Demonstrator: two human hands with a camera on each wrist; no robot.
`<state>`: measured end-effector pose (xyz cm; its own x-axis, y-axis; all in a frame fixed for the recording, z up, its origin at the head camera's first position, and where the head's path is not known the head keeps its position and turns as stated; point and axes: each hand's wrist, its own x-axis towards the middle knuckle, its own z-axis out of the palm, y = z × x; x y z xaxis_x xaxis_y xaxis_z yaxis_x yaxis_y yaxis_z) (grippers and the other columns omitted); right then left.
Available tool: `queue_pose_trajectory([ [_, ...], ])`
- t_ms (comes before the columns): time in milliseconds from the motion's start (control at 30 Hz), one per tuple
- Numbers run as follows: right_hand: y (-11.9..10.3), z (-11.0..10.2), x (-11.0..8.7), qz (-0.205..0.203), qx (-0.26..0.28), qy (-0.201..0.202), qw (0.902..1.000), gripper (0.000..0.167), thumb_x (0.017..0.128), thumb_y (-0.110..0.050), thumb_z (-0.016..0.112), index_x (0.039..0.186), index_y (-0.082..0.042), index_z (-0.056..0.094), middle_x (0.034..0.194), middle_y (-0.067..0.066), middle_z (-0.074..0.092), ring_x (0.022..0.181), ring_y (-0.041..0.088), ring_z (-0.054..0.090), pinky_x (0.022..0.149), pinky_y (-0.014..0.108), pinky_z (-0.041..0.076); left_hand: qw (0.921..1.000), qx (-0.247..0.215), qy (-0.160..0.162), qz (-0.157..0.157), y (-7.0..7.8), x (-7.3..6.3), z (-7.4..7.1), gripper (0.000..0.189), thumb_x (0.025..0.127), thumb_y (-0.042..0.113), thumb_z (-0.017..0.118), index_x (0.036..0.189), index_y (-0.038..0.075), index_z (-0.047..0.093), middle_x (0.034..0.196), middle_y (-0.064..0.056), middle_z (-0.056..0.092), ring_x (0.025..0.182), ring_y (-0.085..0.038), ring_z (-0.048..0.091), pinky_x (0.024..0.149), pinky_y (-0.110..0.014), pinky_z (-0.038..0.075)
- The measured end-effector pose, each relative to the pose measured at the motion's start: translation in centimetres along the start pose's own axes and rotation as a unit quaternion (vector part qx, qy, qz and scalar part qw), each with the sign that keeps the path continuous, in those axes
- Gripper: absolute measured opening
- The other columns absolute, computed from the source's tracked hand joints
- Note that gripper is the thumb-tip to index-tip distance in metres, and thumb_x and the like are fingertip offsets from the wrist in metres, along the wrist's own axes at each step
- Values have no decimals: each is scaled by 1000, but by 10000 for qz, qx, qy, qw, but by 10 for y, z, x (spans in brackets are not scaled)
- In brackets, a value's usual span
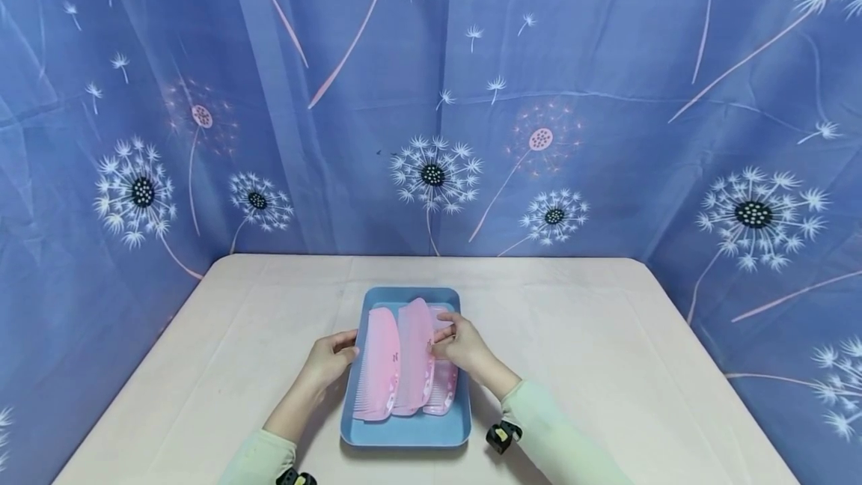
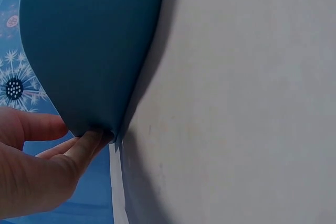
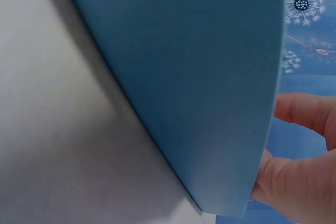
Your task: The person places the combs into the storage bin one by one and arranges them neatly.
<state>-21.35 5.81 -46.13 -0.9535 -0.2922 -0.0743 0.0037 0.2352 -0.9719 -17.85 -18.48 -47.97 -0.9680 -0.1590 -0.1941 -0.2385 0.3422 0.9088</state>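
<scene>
A blue tray [image 1: 404,436] lies on the table with three pink combs in it. The left comb [image 1: 378,365] and the middle comb [image 1: 414,358] lie lengthwise, teeth to the left. Partly covered by the middle one is the right comb [image 1: 441,388]. My left hand [image 1: 326,359] holds the tray's left side, thumb at the rim; the left wrist view shows fingers against the tray's outer wall [image 2: 94,51]. Reaching over the right rim, my right hand [image 1: 465,346] pinches the middle comb's right edge. In the right wrist view, the tray wall [image 3: 194,77] hides those fingertips.
A pale cloth covers the table [image 1: 572,335], with rounded corners at the back. Blue curtains [image 1: 337,133] with dandelion prints stand behind and along both sides. A black wrist camera [image 1: 503,436] sits under the right sleeve.
</scene>
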Motion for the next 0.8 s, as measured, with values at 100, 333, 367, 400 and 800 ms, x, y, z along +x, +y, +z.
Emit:
queue_pose_trajectory([
  [100,-2,-3,-1,-67,-87,48,9999,64,73,9,68,131,14,43,91,22,61,69,13,57,63,23,51,10000,-15,-1,22,0,1,0,39,92,0,51,129,-8,53,127,-26,56,122,-41,50,101,-47,46],
  [333,-5,-16,-3,-357,-134,147,9992,57,76,6,67,129,14,46,92,20,61,74,14,58,62,19,51,10000,-68,-3,-6,0,0,1,40,91,0,50,130,-9,53,128,-27,55,122,-41,49,101,-47,46],
  [367,-5,-18,-4,-384,-126,181,9990,55,77,5,67,128,14,47,92,20,61,75,14,57,63,19,51,10000,-74,-2,-7,-1,-1,1,40,91,0,50,130,-9,53,128,-27,55,122,-41,49,101,-47,46],
  [400,-6,-21,-4,-395,-116,224,9989,54,77,5,66,128,14,47,93,20,61,75,15,57,63,18,51,10000,-74,-1,-3,-1,-1,1,40,91,0,50,129,-9,53,128,-28,54,122,-42,49,101,-47,46],
  [800,-6,-73,-21,-532,-102,817,9952,27,90,3,57,115,13,58,95,19,63,85,24,62,75,30,59,9943,454,78,963,7,-7,-16,36,93,1,53,126,-14,53,121,-29,60,109,-39,60,91,-41,54],
])
